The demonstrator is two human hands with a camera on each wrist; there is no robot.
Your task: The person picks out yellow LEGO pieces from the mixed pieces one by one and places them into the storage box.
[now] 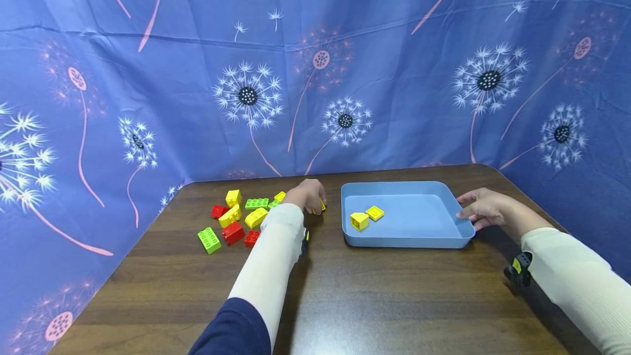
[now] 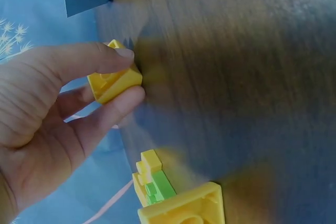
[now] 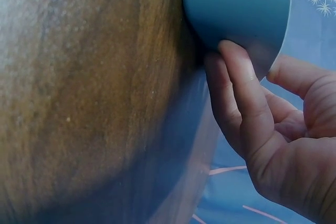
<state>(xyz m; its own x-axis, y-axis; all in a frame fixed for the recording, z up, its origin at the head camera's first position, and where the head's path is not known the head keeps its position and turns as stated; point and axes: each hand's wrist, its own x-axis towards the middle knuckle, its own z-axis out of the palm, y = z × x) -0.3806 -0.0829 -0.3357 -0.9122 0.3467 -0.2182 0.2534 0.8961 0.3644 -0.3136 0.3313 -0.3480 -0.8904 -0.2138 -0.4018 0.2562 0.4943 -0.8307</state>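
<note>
One left hand (image 1: 308,195) outstretched, pinching a yellow block (image 2: 125,83), right hand (image 1: 488,208) gripping blue tray (image 1: 414,215) at three o'clock, two yellow pieces (image 1: 360,221) inside.

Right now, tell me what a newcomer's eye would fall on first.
Probably the tray, right of centre in the head view, with two yellow bricks inside at left and the right hand gripping its right end. Next, the left hand, pinching another yellow brick between the tray and the bright bricks farther left.
</note>
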